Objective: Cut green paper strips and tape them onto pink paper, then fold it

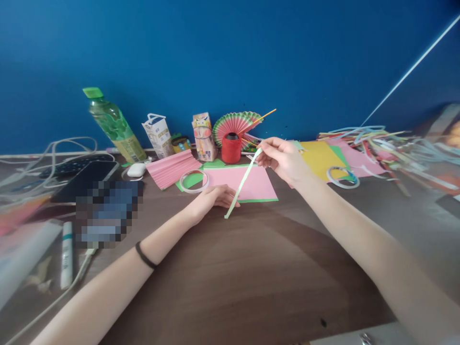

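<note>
Your counter [251, 278] is bare dark wood across the near half; clutter lines the far edge against the blue wall. A pink sheet [247, 184] lies flat mid-counter, over a green sheet whose edge shows. Your right hand [282, 158] is raised above the pink sheet's far right corner, pinching the top of a pale green paper strip [242, 184]. The strip slants down-left, ending beside your left hand [212, 199], which rests loosely curled, holding nothing, at the sheet's near left edge. A tape ring [194, 181] lies just left.
</note>
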{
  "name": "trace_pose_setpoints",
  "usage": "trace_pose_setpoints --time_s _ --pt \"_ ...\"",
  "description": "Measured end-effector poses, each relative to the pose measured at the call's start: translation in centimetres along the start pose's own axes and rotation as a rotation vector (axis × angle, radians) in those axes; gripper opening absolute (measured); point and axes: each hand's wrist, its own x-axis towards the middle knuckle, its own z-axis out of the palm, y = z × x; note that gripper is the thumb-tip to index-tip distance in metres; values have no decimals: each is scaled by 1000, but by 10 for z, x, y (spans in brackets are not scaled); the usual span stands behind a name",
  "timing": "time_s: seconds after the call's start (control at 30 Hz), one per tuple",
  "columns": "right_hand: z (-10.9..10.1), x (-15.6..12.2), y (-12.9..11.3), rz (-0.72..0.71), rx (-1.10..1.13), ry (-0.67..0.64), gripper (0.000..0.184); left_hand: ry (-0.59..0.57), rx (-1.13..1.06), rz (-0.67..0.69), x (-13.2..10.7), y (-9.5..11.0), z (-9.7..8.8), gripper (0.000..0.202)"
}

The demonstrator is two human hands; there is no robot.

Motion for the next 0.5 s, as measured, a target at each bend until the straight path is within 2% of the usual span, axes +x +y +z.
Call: trace_pose_setpoints --time_s 0.27,0.4,0.5 --pt "-7 3 -3 -62 -59 80 22 -191 96 -108 -7 13 -6 30" --pt "-11 5 -3 -70 -61 68 22 -205 104 -184 -10 22 -15 31" --pt "-16 6 -1 -48 -56 18 22 -185 203 -223 -12 31 -27 25"
